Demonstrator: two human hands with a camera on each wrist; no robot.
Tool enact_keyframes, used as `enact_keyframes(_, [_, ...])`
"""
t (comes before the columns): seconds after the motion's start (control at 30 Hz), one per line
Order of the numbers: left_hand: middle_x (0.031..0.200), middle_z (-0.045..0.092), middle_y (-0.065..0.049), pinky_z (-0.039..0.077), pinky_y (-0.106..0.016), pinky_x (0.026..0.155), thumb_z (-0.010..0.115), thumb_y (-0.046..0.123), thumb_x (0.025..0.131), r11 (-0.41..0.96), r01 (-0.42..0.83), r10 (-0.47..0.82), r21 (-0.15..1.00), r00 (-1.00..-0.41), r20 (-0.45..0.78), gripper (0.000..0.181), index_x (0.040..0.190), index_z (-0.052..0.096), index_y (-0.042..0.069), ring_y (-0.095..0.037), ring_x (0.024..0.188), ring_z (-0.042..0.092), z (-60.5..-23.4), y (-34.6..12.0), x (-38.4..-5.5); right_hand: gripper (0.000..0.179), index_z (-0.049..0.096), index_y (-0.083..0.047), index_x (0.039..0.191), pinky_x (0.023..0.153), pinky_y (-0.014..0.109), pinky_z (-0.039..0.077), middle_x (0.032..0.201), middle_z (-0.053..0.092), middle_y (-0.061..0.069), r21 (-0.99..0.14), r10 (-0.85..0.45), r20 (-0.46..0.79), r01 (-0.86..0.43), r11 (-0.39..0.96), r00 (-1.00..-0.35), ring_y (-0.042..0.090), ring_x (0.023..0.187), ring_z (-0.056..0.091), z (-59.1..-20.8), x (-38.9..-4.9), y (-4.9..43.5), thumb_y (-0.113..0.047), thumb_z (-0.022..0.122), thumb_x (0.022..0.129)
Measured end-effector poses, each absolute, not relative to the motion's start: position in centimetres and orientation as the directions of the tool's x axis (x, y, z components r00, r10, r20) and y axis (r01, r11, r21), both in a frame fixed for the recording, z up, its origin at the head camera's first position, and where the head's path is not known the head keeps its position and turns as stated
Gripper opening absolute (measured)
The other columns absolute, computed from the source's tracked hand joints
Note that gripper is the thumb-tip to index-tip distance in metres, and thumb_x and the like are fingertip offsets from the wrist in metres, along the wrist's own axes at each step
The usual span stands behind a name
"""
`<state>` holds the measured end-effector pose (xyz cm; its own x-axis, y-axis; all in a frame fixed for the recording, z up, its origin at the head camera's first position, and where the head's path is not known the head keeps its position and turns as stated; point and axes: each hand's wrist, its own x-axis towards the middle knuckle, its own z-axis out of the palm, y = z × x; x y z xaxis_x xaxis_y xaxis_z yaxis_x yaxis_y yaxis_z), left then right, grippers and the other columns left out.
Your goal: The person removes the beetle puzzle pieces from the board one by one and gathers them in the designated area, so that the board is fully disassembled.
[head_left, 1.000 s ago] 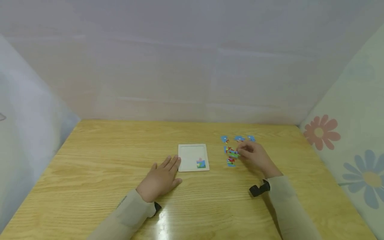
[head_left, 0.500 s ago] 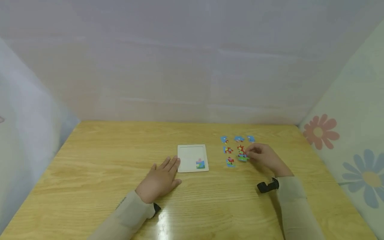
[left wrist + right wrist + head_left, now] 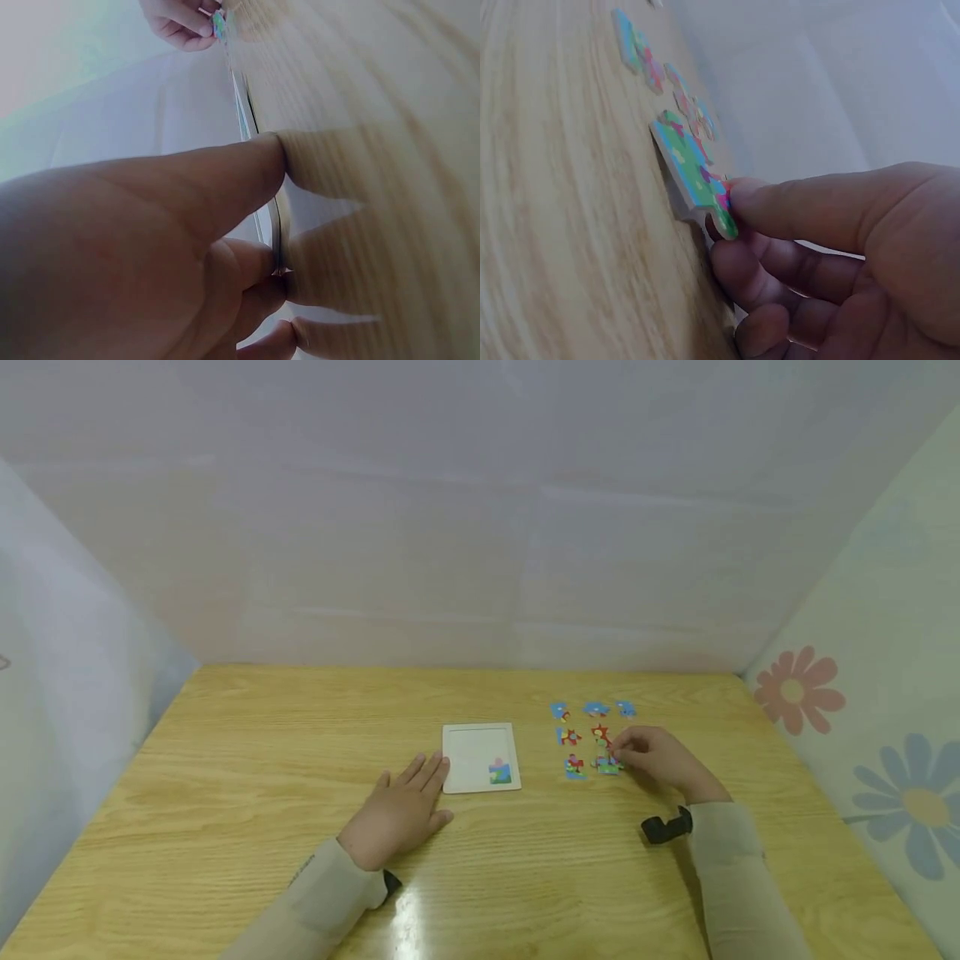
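Note:
My right hand [image 3: 663,760] pinches a green and blue jigsaw piece [image 3: 686,165] between thumb and fingers. In the right wrist view that piece is tilted, its near edge close to the wood; contact is hard to tell. My left hand [image 3: 397,814] lies flat with its fingers straight, fingertips at the left edge of a square white puzzle tray [image 3: 514,747]. A coloured piece [image 3: 500,774] lies in the tray's near right corner. Left of the right hand are loose pieces, including a red one [image 3: 601,732] and a red and blue one [image 3: 574,767].
Three blue pieces, one of them the middle piece [image 3: 597,709], form the back row on the wooden table [image 3: 300,718]. Another red and blue piece [image 3: 568,737] lies in front of them. A pale cloth wall [image 3: 480,568] rises behind the table.
My right hand has moved right and then slightly nearer, carrying the jigsaw piece away from the left column and down beside the red and blue one. The left hand stays at the tray.

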<state>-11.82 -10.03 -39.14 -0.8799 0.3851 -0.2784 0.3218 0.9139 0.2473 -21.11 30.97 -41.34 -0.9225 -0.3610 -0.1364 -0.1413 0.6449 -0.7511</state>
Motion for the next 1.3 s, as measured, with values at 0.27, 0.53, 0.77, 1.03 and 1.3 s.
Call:
enact_keyframes(0.27, [0.168, 0.017, -0.011, 0.019, -0.071, 0.115, 0.055, 0.040, 0.104, 0.908, 0.322, 0.394, 0.267, -0.872, -0.289, 0.074, 0.161, 0.025, 0.004, -0.035, 0.154, 0.017, -39.1, -9.7, -11.4, 0.009, 0.068, -0.005, 0.102, 0.082, 0.036, 0.051, 0.100, 0.068, 0.005, -0.708, -0.357, -0.124, -0.169, 0.686, -0.926, 0.020, 0.091, 0.061, -41.9, -20.6, 31.1, -0.007, 0.059, 0.102])
enact_keyframes(0.53, [0.168, 0.018, -0.009, 0.019, -0.070, 0.115, 0.055, 0.041, 0.104, 0.911, 0.324, 0.390, 0.255, -0.878, -0.277, 0.074, 0.161, 0.024, 0.006, -0.033, 0.154, 0.017, -39.4, -9.6, -11.8, 0.008, 0.067, -0.010, 0.101, 0.079, 0.037, 0.051, 0.097, 0.067, 0.003, -0.649, -0.337, -0.102, -0.194, 0.736, -0.936, 0.019, 0.089, 0.060, -41.7, -20.6, 31.1, -0.010, 0.060, 0.103])
enact_keyframes(0.77, [0.168, 0.018, -0.010, 0.019, -0.070, 0.116, 0.055, 0.041, 0.104, 0.912, 0.322, 0.387, 0.252, -0.879, -0.279, 0.074, 0.161, 0.023, 0.006, -0.034, 0.154, 0.017, -39.5, -9.7, -12.1, 0.005, 0.068, -0.011, 0.101, 0.074, 0.036, 0.052, 0.096, 0.068, 0.003, -0.650, -0.325, -0.048, -0.217, 0.728, -0.945, 0.019, 0.086, 0.062, -41.6, -20.8, 30.9, -0.015, 0.066, 0.100])
enact_keyframes(1.03, [0.168, 0.015, -0.011, 0.018, -0.071, 0.115, 0.054, 0.042, 0.104, 0.912, 0.330, 0.394, 0.243, -0.871, -0.294, 0.076, 0.161, 0.022, 0.004, -0.035, 0.154, 0.015, -39.4, -9.9, -12.2, 0.010, 0.070, -0.008, 0.104, 0.073, 0.033, 0.052, 0.094, 0.068, 0.002, -0.699, -0.332, 0.051, -0.271, 0.662, -0.942, 0.016, 0.083, 0.061, -41.2, -20.7, 28.8, -0.015, 0.070, 0.098])
enact_keyframes(1.3, [0.168, 0.016, -0.011, 0.018, -0.072, 0.114, 0.054, 0.041, 0.105, 0.911, 0.326, 0.392, 0.252, -0.875, -0.286, 0.074, 0.161, 0.022, 0.005, -0.035, 0.154, 0.016, -39.4, -10.2, -12.1, 0.014, 0.071, -0.005, 0.105, 0.072, 0.029, 0.052, 0.096, 0.068, 0.006, -0.792, -0.329, 0.085, -0.264, 0.550, -0.941, 0.019, 0.083, 0.063, -41.1, -20.2, 25.9, -0.016, 0.071, 0.097])
